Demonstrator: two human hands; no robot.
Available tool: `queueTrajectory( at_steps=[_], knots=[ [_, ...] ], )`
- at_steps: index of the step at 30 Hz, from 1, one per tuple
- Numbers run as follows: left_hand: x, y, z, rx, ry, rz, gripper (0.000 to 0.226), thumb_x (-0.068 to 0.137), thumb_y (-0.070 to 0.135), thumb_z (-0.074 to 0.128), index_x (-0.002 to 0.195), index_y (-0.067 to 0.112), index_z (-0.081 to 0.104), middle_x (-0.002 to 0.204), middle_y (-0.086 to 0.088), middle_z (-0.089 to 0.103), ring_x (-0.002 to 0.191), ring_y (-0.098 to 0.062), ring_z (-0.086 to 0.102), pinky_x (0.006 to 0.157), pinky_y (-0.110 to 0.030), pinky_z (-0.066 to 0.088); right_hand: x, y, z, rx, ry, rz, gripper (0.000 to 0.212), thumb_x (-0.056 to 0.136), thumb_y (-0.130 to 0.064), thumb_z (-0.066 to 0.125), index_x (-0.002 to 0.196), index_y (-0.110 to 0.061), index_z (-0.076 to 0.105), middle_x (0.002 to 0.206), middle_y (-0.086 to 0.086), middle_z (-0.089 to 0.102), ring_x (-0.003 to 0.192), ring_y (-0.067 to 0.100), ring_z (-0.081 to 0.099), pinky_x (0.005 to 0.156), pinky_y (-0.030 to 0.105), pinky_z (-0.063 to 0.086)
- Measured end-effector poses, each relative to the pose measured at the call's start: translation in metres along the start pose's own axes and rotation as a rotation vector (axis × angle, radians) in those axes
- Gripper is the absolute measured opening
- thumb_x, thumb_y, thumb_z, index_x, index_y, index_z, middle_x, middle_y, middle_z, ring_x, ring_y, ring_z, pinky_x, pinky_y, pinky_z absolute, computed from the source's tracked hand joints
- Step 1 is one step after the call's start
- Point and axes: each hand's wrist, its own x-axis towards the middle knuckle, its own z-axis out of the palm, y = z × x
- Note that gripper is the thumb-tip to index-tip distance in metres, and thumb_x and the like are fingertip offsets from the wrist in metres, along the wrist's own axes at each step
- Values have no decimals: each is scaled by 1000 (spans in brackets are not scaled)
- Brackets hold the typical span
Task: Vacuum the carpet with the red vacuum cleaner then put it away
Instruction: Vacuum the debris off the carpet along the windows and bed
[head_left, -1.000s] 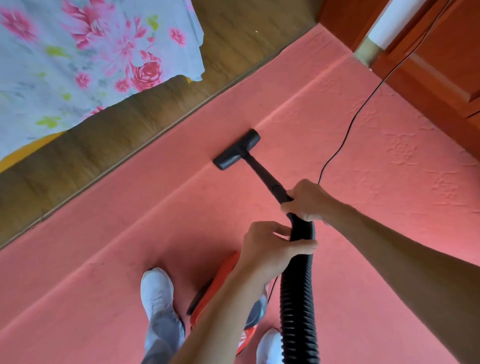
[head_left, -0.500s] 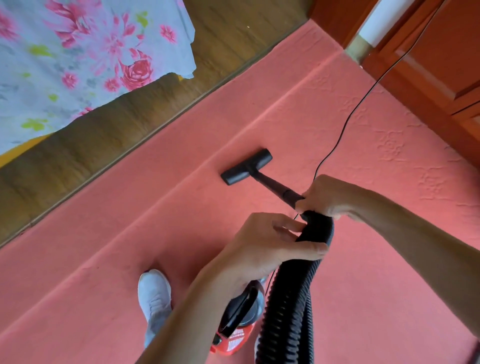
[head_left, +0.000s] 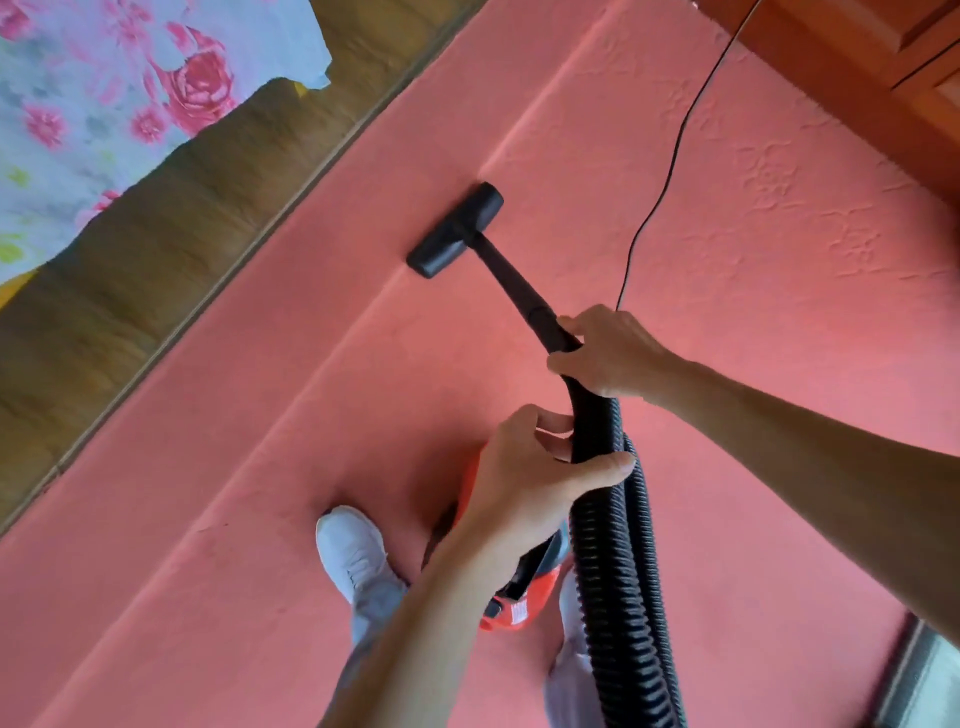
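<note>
We see the right hand (head_left: 608, 353) wrapped round the black wand (head_left: 511, 280) where it joins the ribbed hose (head_left: 613, 571), its fingers (head_left: 560, 362) clamped on the tube. Nearer to us, the left hand (head_left: 524, 483) grips the hose just below, thumb lying across it and fingers curled under it (the two hands are close together but apart). The wand slants away to the far left and ends in the floor nozzle (head_left: 456, 229), which lies flat on the pink carpet (head_left: 260, 467), near the edge where the wooden floor (head_left: 156, 218) begins. The red vacuum cleaner (head_left: 506, 616) sits on the carpet under the left forearm, largely hidden, just right of a white shoe (head_left: 353, 551). A thin black cord (head_left: 670, 171) runs from behind the right hand toward the far right, beside a wooden cabinet (head_left: 883, 78). A floral cloth (head_left: 104, 93) hangs at the far left.
</note>
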Motion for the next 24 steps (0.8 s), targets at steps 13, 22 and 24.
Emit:
queueTrajectory(
  at_steps=[13, 22, 24],
  knots=[
    [-116, 133, -7, 468, -452, 500, 46, 64, 31, 92, 100, 30, 62, 92, 13, 71, 75, -6, 63, 79, -31, 54, -179, 12, -116, 881, 396, 138, 12, 86, -13, 66, 88, -5, 75, 71, 5, 63, 71, 18, 54, 75, 34, 39],
    [-144, 69, 68, 555, -378, 501, 46, 66, 42, 87, 108, 42, 67, 91, 22, 69, 74, -8, 67, 82, -31, 54, -234, 98, -50, 1085, 678, 341, 24, 67, -38, 65, 71, -15, 68, 67, 2, 57, 65, 18, 48, 63, 35, 39],
    [-152, 33, 96, 546, -345, 472, 46, 68, 33, 88, 111, 40, 70, 90, 22, 69, 67, 0, 61, 71, -14, 48, -246, 132, -20, 1090, 690, 433, 21, 71, -32, 64, 70, -11, 67, 65, 4, 56, 62, 19, 48, 61, 34, 40]
  ],
)
